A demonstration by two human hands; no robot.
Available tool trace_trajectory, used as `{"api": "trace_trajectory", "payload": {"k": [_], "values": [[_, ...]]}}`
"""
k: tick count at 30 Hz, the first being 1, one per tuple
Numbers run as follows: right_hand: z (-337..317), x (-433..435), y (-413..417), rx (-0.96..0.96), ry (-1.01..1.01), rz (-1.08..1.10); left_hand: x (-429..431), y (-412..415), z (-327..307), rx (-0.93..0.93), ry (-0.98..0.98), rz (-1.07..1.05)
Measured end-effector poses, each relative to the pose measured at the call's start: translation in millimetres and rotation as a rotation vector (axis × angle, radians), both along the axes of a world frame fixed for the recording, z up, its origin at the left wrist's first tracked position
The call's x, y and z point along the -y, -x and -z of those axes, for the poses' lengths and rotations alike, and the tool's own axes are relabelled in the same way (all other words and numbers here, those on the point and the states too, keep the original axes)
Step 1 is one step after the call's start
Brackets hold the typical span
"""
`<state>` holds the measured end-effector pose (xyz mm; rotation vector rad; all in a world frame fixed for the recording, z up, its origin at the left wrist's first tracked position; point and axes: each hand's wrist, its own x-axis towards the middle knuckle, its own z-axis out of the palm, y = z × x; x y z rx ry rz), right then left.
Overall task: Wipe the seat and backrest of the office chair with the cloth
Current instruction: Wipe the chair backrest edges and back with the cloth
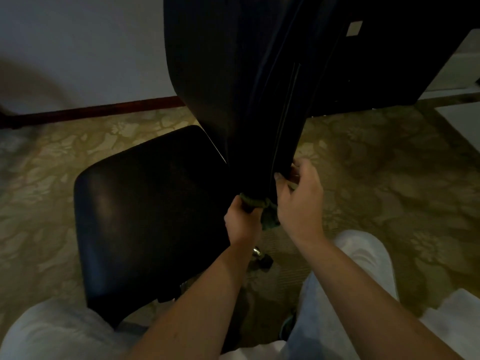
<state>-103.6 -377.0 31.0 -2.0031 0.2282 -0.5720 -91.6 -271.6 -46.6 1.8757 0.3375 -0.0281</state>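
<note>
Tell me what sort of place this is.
Probably a carpeted indoor room, perhaps an office or hotel room: a patterned carpet, a wooden skirting board under a pale wall, and a black office chair.

Nothing readable here, tbh. Just a small pale square tag on the dark panel up top right, way too dim and blurry for letters, numbers or a logo. Can't tell if printed at all.
</note>
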Motion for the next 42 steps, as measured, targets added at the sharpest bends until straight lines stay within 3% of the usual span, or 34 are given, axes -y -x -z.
{"api": "trace_trajectory", "payload": {"k": [5, 12, 24, 30, 35, 42], "values": [[-2.3, 0.5, 4.0, 0.007, -0.011, -0.019, -21.0, -2.1, -0.6, -0.013, -0.181, 0.193], [-15.4, 2.4, 4.6, -0.05, -0.121, -0.056, -58.2, 22.1, -31.1, 0.328, -0.328, 0.286], [-108.2, 8.1, -6.0, 0.251, -0.264, -0.106, -64.9, -11.8, -156.5, 0.774, -0.327, 0.215], [-132.5, 12.5, -10.3, 0.2, -0.468, -0.1, -37.4, -24.2, -208.2, 1.041, -0.458, 0.319], [-138.5, 11.4, -2.8, 0.138, -0.608, -0.113, -14.2, -32.7, -221.8, 1.061, -0.658, 0.303], [-139.2, 10.6, -0.9, 0.138, -0.625, -0.161, 2.1, -24.4, -212.5, 1.016, -0.734, 0.22]]}}
